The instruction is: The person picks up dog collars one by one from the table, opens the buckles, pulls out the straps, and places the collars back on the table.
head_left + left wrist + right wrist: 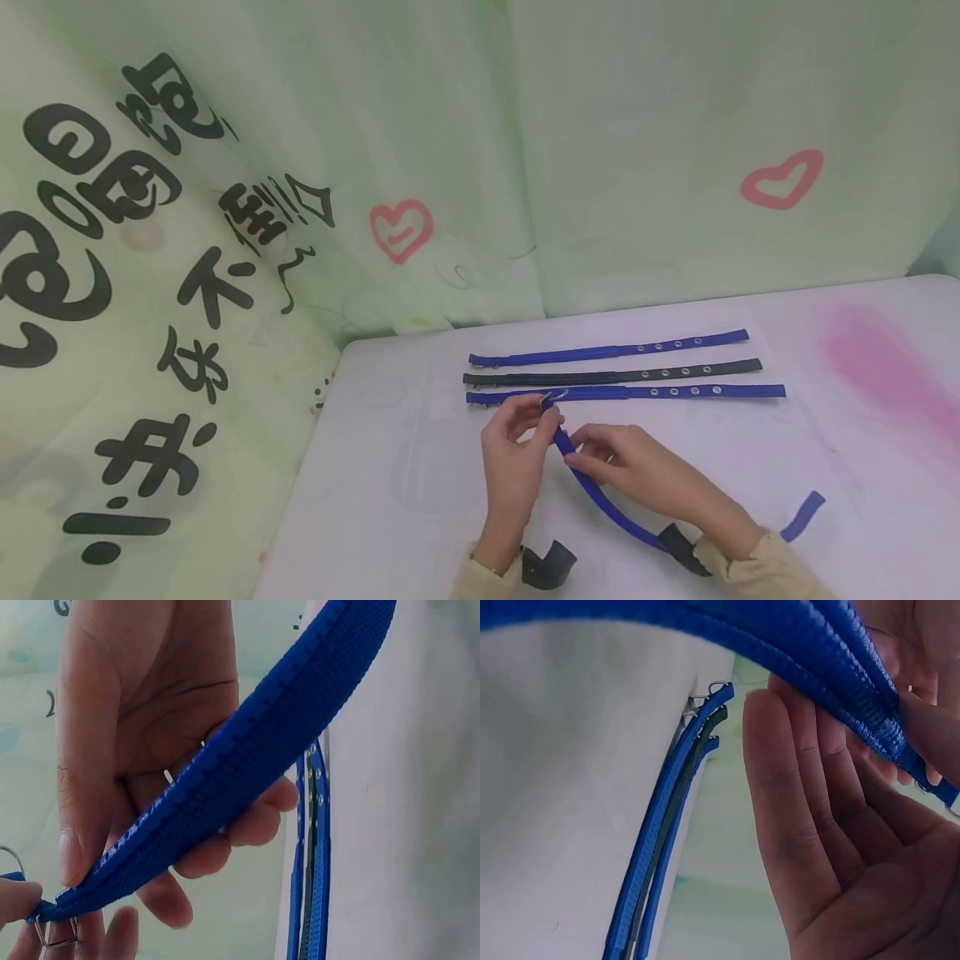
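A blue collar-like strap [603,500] with a padded middle hangs in a curve between and below both hands. My left hand [516,446] pinches its upper end, close to a metal ring [555,396] and buckle [56,931]. A little lower down, my right hand [637,467] holds the padded part between thumb and fingers; in the left wrist view its thumb [75,855] lies against the strap, other fingers behind. The free end [804,515] shows beyond the right sleeve, the wrist hiding part of the strap.
Behind the hands lie three similar collars side by side: a blue one [577,356], a dark one [592,375] and another blue one [678,392], all with eyelets. They rest on a white table [390,467]. A green patterned curtain [637,167] stands behind.
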Demonstrator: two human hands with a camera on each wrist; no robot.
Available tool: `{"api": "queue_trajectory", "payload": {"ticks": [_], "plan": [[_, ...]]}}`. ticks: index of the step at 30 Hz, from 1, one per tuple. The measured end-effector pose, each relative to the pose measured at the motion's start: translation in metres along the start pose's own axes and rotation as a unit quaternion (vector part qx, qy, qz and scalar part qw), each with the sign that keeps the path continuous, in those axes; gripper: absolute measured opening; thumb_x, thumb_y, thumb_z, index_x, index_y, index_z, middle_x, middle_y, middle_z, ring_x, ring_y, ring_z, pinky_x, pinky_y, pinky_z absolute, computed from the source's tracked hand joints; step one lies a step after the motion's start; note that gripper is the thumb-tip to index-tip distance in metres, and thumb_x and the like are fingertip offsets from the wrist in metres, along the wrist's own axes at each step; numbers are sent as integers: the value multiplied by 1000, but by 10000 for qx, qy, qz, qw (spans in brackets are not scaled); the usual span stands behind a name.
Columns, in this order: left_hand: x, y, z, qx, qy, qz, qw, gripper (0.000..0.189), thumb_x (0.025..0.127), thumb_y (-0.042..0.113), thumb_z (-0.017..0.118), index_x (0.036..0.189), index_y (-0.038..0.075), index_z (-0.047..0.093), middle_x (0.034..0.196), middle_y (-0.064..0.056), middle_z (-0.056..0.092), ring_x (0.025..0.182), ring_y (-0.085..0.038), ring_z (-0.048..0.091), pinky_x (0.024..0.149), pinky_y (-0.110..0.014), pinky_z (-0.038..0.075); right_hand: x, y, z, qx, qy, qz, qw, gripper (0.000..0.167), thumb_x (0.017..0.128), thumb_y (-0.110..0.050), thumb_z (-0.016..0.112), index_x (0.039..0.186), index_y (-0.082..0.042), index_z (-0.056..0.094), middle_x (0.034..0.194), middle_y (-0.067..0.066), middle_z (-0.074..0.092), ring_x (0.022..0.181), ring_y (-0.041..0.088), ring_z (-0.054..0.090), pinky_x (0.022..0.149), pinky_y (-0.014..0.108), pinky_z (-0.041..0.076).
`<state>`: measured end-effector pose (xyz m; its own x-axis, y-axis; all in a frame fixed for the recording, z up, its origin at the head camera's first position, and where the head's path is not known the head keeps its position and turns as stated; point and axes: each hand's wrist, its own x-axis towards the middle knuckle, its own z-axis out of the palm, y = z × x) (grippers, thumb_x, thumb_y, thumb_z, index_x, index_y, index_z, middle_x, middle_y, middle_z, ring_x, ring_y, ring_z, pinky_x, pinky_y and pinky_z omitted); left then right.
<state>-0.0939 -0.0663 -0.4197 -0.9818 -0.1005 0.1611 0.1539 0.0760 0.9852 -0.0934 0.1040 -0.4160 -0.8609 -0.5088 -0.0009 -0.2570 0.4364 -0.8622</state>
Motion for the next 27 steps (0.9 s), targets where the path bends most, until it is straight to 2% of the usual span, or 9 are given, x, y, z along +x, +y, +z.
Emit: {"api": "queue_trajectory", "payload": {"ticks": [3,7,14,18,21,27], "plan": [[0,1,-2,72,212,-81,9997,19,89,22,76,104,11,72,98,-3,73,89,-15,71,78,-26,60,0,1,-1,-44,32,-29,10000,24,97,-31,64,99,-8,69,81,-9,67,74,2,60,70,22,55],[2,-1,-3,-20,407,-102,9991,20,87,22,78,102,9,72,96,-4,73,89,-16,71,80,-26,60,1,2,-2,-25,38,-4,10000,20,96,-30,66,97,-9,68,84,-8,68,78,2,63,71,22,56],[5,-7,-3,-135,580,-112,9982,24,86,27,78,101,8,72,93,-6,75,84,-17,73,78,-27,60,3,7,-3,58,15,10,10000,19,94,-27,69,100,-9,67,85,-8,69,79,3,64,72,22,56],[6,-7,-5,-265,621,-104,9977,25,88,25,77,103,5,71,93,-8,75,82,-19,74,75,-29,61,3,10,-4,120,15,7,9999,20,93,-25,70,102,-8,67,85,-7,69,78,3,65,72,21,57],[9,-8,-8,-446,668,-56,9967,24,89,20,76,104,3,70,93,-11,76,83,-22,74,72,-32,62,1,12,-5,197,-83,60,9998,22,92,-25,71,103,-7,68,86,-7,70,78,3,65,72,21,57],[15,-9,-17,-485,778,43,9958,25,90,21,75,106,2,69,97,-12,76,84,-21,75,72,-34,62,-3,18,-9,200,-233,148,9994,26,90,-26,74,105,-6,69,86,-7,70,76,3,64,72,20,56]]}}
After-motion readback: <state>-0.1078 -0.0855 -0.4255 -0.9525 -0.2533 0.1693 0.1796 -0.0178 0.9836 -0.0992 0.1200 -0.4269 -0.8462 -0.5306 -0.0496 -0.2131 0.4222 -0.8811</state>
